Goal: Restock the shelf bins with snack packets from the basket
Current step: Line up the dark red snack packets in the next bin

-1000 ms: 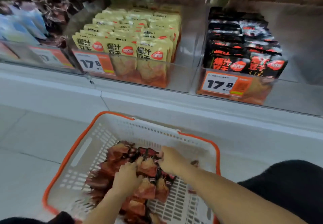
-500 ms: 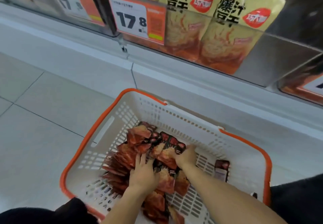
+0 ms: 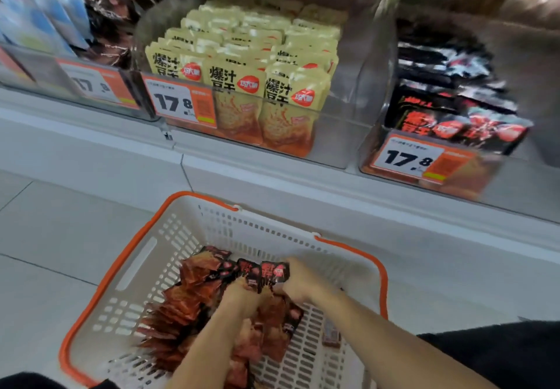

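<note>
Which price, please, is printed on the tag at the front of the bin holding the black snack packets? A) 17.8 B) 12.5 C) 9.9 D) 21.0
A: the orange and white price tag on the front of the bin with the black snack packets reads 17.8, the same figure as on the tag of the yellow packets' bin.

Orange price tags (image 3: 181, 102) reading 17.8 hang above a pale tiled floor (image 3: 60, 231).

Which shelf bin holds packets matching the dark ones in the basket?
The right-hand bin, holding black-and-red packets like the bunch both hands grip in the basket. The middle bin holds yellow packets; the far-left one blue-and-white.
</note>
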Action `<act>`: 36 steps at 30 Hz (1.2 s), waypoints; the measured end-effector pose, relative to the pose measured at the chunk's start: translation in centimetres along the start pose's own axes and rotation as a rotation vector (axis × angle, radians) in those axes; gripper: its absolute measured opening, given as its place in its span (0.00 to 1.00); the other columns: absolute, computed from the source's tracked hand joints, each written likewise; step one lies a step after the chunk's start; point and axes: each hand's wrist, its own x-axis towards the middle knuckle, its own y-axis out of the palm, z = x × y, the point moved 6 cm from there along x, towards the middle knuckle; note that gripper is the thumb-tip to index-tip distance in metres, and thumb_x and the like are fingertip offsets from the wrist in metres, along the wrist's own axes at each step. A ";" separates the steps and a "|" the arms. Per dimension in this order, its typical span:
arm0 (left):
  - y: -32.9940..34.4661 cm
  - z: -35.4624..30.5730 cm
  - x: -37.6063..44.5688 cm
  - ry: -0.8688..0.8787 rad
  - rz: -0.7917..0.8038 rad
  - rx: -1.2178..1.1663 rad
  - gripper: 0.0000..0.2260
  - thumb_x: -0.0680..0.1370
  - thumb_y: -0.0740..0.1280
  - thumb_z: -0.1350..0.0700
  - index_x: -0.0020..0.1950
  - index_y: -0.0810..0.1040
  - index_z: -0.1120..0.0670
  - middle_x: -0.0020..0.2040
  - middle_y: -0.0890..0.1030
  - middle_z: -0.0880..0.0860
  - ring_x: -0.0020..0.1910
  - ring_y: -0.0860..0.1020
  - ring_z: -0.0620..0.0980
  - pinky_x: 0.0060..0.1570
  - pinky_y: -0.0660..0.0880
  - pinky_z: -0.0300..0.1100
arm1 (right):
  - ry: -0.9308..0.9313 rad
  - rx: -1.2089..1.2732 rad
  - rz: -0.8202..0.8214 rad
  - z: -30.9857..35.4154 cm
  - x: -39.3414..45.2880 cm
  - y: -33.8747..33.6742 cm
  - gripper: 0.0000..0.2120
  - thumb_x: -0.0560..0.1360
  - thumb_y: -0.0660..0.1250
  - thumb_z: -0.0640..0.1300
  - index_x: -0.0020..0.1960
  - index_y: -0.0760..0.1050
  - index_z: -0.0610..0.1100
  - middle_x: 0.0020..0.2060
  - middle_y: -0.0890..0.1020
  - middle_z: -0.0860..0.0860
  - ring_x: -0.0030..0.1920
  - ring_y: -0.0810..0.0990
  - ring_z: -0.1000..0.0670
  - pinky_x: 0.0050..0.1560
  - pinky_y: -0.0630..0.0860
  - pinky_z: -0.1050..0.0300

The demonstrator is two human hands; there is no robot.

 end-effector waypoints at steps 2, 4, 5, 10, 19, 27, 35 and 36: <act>0.3 -2.2 -1.3 0.042 0.054 -0.028 0.07 0.77 0.72 0.54 0.46 0.77 0.55 0.52 0.83 0.56 0.46 0.80 0.53 0.32 0.73 0.38 | -0.084 0.001 -0.089 0.0 -2.9 -3.8 0.15 0.73 0.74 0.44 0.57 0.75 0.47 0.45 0.82 0.46 0.41 0.81 0.47 0.46 0.81 0.47; 0.2 -4.8 -2.9 0.208 0.041 -0.022 0.10 0.76 0.74 0.53 0.38 0.75 0.50 0.42 0.83 0.50 0.40 0.80 0.48 0.33 0.73 0.38 | -0.135 0.019 -0.124 0.2 -6.2 -7.5 0.19 0.75 0.72 0.44 0.60 0.68 0.55 0.44 0.80 0.46 0.40 0.80 0.46 0.42 0.79 0.48; 0.2 -6.3 -3.9 0.315 0.039 -0.008 0.12 0.75 0.75 0.53 0.36 0.75 0.49 0.37 0.81 0.47 0.36 0.78 0.45 0.33 0.72 0.36 | -0.155 0.004 -0.151 0.4 -7.9 -9.3 0.18 0.76 0.72 0.45 0.61 0.68 0.55 0.46 0.79 0.46 0.44 0.82 0.44 0.42 0.78 0.50; 0.4 -14.1 -11.6 0.770 0.123 -0.089 0.14 0.72 0.77 0.60 0.32 0.76 0.56 0.27 0.76 0.43 0.28 0.73 0.39 0.35 0.68 0.31 | -0.253 -0.141 -0.335 1.5 -16.4 -18.6 0.09 0.78 0.70 0.50 0.47 0.72 0.46 0.43 0.78 0.51 0.41 0.78 0.51 0.40 0.73 0.54; 0.2 -23.2 -23.7 1.424 -0.398 -0.135 0.19 0.77 0.72 0.54 0.67 0.72 0.45 0.62 0.73 0.44 0.63 0.71 0.41 0.64 0.67 0.34 | -0.671 -0.035 -1.054 2.1 -30.7 -30.0 0.07 0.77 0.71 0.42 0.52 0.76 0.50 0.41 0.81 0.58 0.43 0.80 0.58 0.42 0.70 0.75; 1.1 -26.8 -22.1 1.413 -0.743 0.195 0.38 0.73 0.72 0.52 0.78 0.59 0.60 0.75 0.66 0.57 0.77 0.58 0.56 0.74 0.55 0.62 | -0.662 0.157 -1.282 -3.1 -30.2 -34.2 0.13 0.78 0.69 0.39 0.54 0.73 0.56 0.43 0.80 0.62 0.40 0.81 0.62 0.42 0.72 0.73; 1.8 -26.9 -21.6 1.418 -0.826 0.214 0.37 0.73 0.69 0.52 0.79 0.57 0.58 0.74 0.66 0.56 0.77 0.58 0.54 0.71 0.58 0.66 | -0.518 0.041 -1.156 -3.6 -26.7 -34.3 0.15 0.77 0.72 0.41 0.62 0.77 0.49 0.37 0.80 0.59 0.33 0.81 0.60 0.36 0.70 0.74; 1.9 -26.9 -21.6 1.416 -0.828 0.220 0.37 0.73 0.68 0.52 0.79 0.57 0.58 0.74 0.66 0.56 0.77 0.58 0.54 0.70 0.59 0.66 | -0.517 0.018 -1.181 -3.6 -26.7 -34.4 0.12 0.77 0.72 0.43 0.60 0.79 0.49 0.39 0.81 0.57 0.33 0.81 0.59 0.37 0.69 0.75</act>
